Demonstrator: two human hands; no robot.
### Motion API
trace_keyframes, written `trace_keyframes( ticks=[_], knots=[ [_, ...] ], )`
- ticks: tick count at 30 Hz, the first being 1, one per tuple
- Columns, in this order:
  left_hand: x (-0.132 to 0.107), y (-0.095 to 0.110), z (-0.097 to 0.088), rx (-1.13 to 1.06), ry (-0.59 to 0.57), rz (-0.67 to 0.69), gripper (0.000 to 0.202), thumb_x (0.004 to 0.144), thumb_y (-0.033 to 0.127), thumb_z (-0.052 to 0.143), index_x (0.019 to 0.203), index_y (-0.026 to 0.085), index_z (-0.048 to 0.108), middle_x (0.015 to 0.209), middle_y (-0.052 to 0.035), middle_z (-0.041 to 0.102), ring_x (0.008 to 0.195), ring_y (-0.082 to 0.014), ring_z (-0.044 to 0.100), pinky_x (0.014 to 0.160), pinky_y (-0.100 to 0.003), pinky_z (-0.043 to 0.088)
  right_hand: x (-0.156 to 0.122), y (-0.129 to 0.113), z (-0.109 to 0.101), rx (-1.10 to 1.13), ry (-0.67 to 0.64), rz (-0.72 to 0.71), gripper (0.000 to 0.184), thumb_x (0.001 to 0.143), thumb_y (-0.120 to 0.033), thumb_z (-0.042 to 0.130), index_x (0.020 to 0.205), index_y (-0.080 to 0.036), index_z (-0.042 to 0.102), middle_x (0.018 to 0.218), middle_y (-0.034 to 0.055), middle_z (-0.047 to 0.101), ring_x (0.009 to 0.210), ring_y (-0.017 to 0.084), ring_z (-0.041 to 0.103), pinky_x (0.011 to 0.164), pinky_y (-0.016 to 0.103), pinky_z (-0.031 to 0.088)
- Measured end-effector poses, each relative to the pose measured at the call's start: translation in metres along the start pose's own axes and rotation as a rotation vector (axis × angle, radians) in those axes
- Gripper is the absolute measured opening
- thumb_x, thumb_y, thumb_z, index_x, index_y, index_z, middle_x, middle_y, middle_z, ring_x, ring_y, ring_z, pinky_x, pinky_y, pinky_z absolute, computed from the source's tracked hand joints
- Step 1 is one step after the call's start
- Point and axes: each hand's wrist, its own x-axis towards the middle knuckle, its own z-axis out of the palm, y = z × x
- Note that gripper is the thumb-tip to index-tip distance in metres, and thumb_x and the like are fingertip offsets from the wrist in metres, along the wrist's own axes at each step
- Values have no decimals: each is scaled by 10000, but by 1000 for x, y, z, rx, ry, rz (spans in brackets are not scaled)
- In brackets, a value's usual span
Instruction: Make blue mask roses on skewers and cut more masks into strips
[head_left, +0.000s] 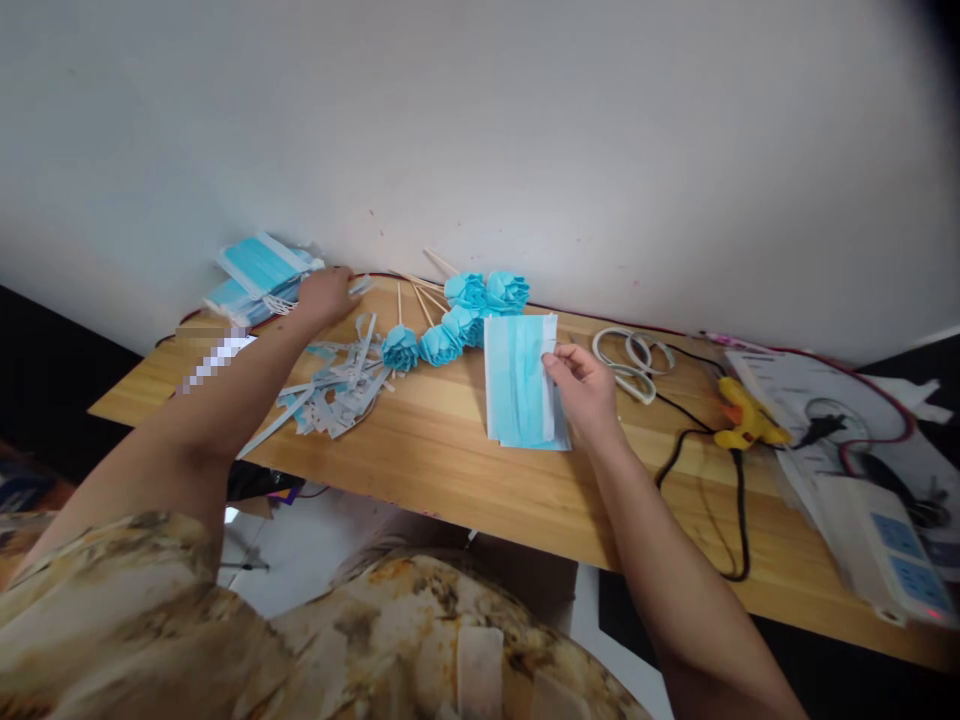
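At the back left of the table, my left hand (328, 295) is curled, beside a pile of blue face masks (264, 265). A small pale, strip-like piece (361, 286) shows at its fingertips; its kind is unclear. Between thumb and fingers, my right hand (583, 385) pinches blue pleated face masks (517, 380) by their right edge, at least two overlapping, just over the table. Left of these lie several blue flowers (400, 347) on thin wooden sticks. A heap of cut blue and white strips (337, 385) is spread in front of my left hand.
Rolls of white tape (634, 350) lie right of my right hand. Farther right are a yellow glue gun (744, 415) with a black cord and a white power strip (885, 550). The wooden table (450, 470) backs onto a white wall (480, 150).
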Motion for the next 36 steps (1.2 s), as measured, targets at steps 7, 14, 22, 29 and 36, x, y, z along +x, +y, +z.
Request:
trace_keyframes(
  ticks=[7, 14, 22, 29, 36],
  knots=[
    [-1, 1, 0, -159, -9, -17, 577, 922, 358, 558, 1435, 92, 560, 1431, -222, 613, 1290, -386, 581, 1068, -463, 435, 1, -13, -3, 92, 55, 17, 223, 765, -435, 702, 744, -225, 629, 654, -40, 522, 621, 122, 447, 594, 258, 370],
    [-67, 58, -54, -532, 382, 252, 528, 947, 370, 597, 1414, 123, 583, 1423, -155, 611, 1358, -354, 518, 1193, -486, 352, -4, -24, -3, 84, -38, -38, 246, 754, -469, 667, 813, -238, 605, 708, -30, 545, 674, 137, 484, 666, 283, 415],
    [-128, 184, -35, -1668, -340, 501, 866, 692, 505, 874, 1438, 203, 554, 1389, -157, 653, 1268, -358, 624, 1047, -502, 528, -8, -26, -1, 91, -92, -20, 326, 734, -541, 656, 855, -245, 590, 725, -29, 539, 658, 140, 490, 664, 292, 437],
    [-126, 210, -38, -1671, -507, 237, 465, 726, 487, 854, 1040, 159, 759, 980, -105, 784, 849, -274, 737, 766, -436, 607, 8, -18, -14, 125, 28, 21, 308, 757, -503, 675, 905, -236, 633, 785, -17, 611, 677, 133, 536, 677, 282, 480],
    [-126, 207, -34, -1664, -553, 217, 420, 847, 497, 758, 1111, 171, 727, 966, -90, 735, 757, -188, 689, 693, -341, 585, 20, -1, -30, -302, -22, 85, 145, 830, -284, 622, 923, -199, 693, 753, 12, 670, 641, 164, 585, 647, 303, 466]
  ],
)
